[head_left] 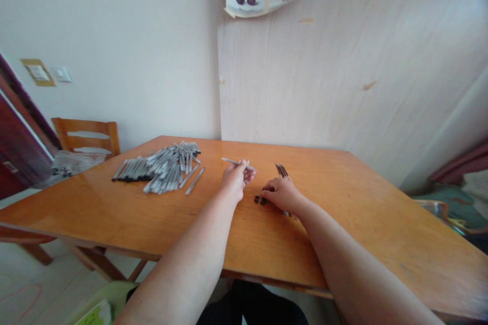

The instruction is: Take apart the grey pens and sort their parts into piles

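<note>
In my left hand [237,177] is a slim, clear-grey pen barrel [232,162], held nearly level above the table between thumb and fingers. My right hand [284,194] is lowered to the tabletop, its fingertips pinched at the small black pieces [256,198] lying there. Whether a piece sits between those fingertips is hard to see. Under and behind the right hand lie several thin dark pen refills [281,169], partly covered by it. A big heap of grey pen barrels [168,165], some with black ends, spreads over the left side. One loose pen barrel [195,181] lies beside the heap.
Both forearms reach across the wooden table [343,223]. Behind its far edge rises a pale wall [290,86]. A wooden chair [89,134] and a plastic bag [74,165] stand at the left. Cloth items [457,193] are piled past the right edge.
</note>
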{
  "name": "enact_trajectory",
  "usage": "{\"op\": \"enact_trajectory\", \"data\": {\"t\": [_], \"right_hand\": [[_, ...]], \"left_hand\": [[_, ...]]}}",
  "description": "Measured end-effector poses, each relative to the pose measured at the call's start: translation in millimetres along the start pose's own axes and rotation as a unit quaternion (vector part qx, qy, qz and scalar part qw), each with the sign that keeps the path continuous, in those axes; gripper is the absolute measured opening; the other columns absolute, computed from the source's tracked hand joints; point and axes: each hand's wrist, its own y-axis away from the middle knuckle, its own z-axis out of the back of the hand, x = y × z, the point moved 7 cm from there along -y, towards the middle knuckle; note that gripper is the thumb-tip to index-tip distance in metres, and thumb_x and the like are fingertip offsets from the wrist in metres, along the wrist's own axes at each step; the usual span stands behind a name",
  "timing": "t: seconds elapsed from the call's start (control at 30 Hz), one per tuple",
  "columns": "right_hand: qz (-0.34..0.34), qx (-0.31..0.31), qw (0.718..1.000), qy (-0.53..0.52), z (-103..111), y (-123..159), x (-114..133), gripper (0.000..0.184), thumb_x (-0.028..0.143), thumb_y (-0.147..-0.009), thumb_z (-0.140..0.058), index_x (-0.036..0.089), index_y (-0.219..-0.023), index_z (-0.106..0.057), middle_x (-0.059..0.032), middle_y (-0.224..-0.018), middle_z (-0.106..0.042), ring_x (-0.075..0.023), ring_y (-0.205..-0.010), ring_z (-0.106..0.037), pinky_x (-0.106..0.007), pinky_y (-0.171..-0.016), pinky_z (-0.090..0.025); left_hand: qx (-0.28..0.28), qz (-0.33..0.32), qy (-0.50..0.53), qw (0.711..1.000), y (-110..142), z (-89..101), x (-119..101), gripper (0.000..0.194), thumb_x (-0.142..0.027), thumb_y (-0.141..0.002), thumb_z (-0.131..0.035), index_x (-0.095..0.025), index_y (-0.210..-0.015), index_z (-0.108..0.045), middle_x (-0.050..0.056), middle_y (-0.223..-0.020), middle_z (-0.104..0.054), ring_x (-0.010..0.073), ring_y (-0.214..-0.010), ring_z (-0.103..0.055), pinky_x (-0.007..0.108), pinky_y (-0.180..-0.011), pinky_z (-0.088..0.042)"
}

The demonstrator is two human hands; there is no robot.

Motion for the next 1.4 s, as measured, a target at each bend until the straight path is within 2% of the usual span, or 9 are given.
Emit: {"op": "enact_trajectory", "data": {"t": [0.23, 0.37, 0.6, 0.73, 0.87, 1.0, 1.27, 1.4], "right_hand": [[0.024, -0.003, 0.999, 0.023, 0, 0, 3, 0.028, 0.028, -0.084, -0.052, 0.018, -0.062, -0.066, -0.0027, -0.062, -0.063, -0.0124, -0.057, -0.052, -0.026, -0.057, -0.034], [0.022, -0.012, 1.000, 0.008, 2, 0, 3, 0.026, 0.026, -0.084, -0.052, 0.018, -0.062, -0.065, -0.0026, -0.062, -0.064, -0.0132, -0.059, -0.053, -0.025, -0.058, -0.036], [-0.020, -0.162, 0.984, -0.074, 27, 5, 0, 0.021, 0.031, -0.086, -0.052, 0.019, -0.081, -0.068, -0.0023, -0.073, -0.067, -0.0142, -0.067, -0.057, -0.025, -0.059, -0.038], [-0.015, -0.180, 0.978, -0.101, 31, 7, 4, 0.024, 0.038, -0.086, -0.054, 0.018, -0.082, -0.068, -0.0018, -0.071, -0.065, -0.0134, -0.064, -0.055, -0.025, -0.058, -0.038], [-0.017, -0.163, 0.982, -0.092, 30, 6, 3, 0.021, 0.034, -0.085, -0.054, 0.018, -0.079, -0.067, -0.0015, -0.069, -0.064, -0.0134, -0.063, -0.054, -0.025, -0.058, -0.037], [-0.037, -0.145, 0.985, -0.083, 33, 5, -6, 0.020, 0.033, -0.082, -0.055, 0.018, -0.077, -0.067, -0.0013, -0.067, -0.064, -0.0135, -0.062, -0.054, -0.024, -0.056, -0.035], [-0.018, -0.127, 0.990, -0.060, 44, 4, -23, 0.019, 0.031, -0.081, -0.054, 0.018, -0.078, -0.068, -0.0006, -0.070, -0.064, -0.0131, -0.065, -0.054, -0.024, -0.059, -0.034], [-0.074, -0.153, 0.985, -0.038, 52, 4, -45, 0.022, 0.034, -0.081, -0.055, 0.018, -0.076, -0.069, -0.0006, -0.066, -0.063, -0.0130, -0.062, -0.053, -0.023, -0.056, -0.032]], "left_hand": [[0.003, 0.003, -0.011, 1.000, 1, -0.5, 0, 0.016, -0.030, -0.087, -0.062, -0.015, -0.084, -0.059, 0.006, -0.068, -0.067, 0.0124, -0.060, -0.065, 0.022, -0.058, -0.049], [0.007, 0.005, -0.019, 1.000, 1, -1.3, 1, 0.016, -0.030, -0.088, -0.061, -0.015, -0.084, -0.058, 0.006, -0.068, -0.067, 0.0124, -0.059, -0.065, 0.022, -0.057, -0.049], [0.043, 0.009, -0.043, 0.998, 4, -7.8, 6, 0.017, -0.031, -0.086, -0.064, -0.016, -0.089, -0.059, 0.005, -0.071, -0.067, 0.0126, -0.060, -0.066, 0.023, -0.057, -0.050], [0.077, 0.023, -0.060, 0.995, 8, -13.9, 11, 0.023, -0.036, -0.082, -0.069, -0.017, -0.087, -0.057, 0.005, -0.073, -0.068, 0.0135, -0.061, -0.067, 0.023, -0.057, -0.050], [0.087, 0.032, -0.060, 0.994, 10, -16.2, 12, 0.024, -0.035, -0.080, -0.071, -0.017, -0.086, -0.056, 0.005, -0.072, -0.068, 0.0139, -0.059, -0.066, 0.023, -0.056, -0.050], [0.050, 0.012, -0.040, 0.998, 5, -8.4, 5, 0.019, -0.032, -0.083, -0.068, -0.016, -0.086, -0.059, 0.006, -0.071, -0.068, 0.0128, -0.059, -0.066, 0.023, -0.057, -0.050], [-0.112, -0.060, -0.002, 0.992, -11, 29.5, -22, 0.018, -0.031, -0.087, -0.063, -0.016, -0.080, -0.055, 0.002, -0.066, -0.065, 0.0104, -0.057, -0.064, 0.019, -0.054, -0.047], [-0.144, -0.063, 0.008, 0.988, -13, 38.1, -26, 0.017, -0.029, -0.089, -0.059, -0.016, -0.079, -0.053, 0.002, -0.067, -0.064, 0.0103, -0.058, -0.065, 0.020, -0.057, -0.048]]}}
